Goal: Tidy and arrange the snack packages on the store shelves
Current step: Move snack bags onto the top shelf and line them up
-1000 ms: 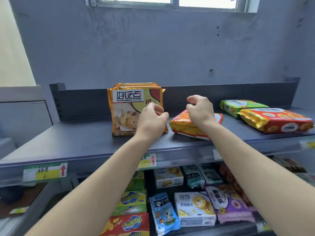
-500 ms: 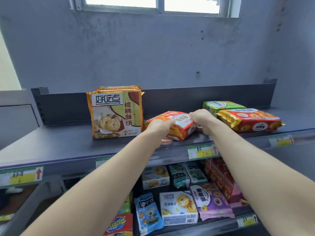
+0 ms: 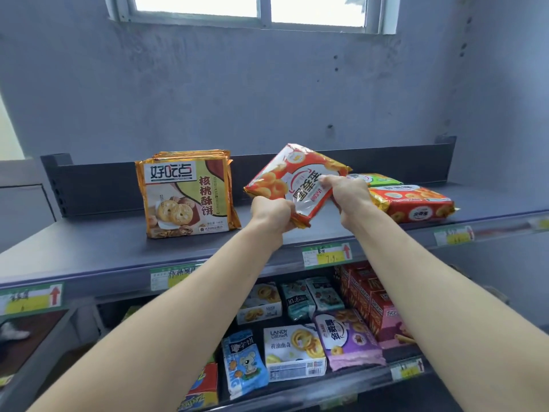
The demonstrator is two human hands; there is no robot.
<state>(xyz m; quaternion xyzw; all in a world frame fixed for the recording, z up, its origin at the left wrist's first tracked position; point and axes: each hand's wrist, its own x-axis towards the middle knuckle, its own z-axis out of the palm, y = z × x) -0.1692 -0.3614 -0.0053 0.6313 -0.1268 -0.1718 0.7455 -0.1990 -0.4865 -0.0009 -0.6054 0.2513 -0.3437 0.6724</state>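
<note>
Red biscuit pack [image 3: 285, 179] tilted over shelf [image 3: 104, 245], left grip [image 3: 271, 215] pinching bottom corner, right grip [image 3: 347, 193] clasping side

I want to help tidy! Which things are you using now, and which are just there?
In the job: red pack, held by left hand and right hand; orange packs; top shelf.
Just there: window; price tag; wall.
</note>
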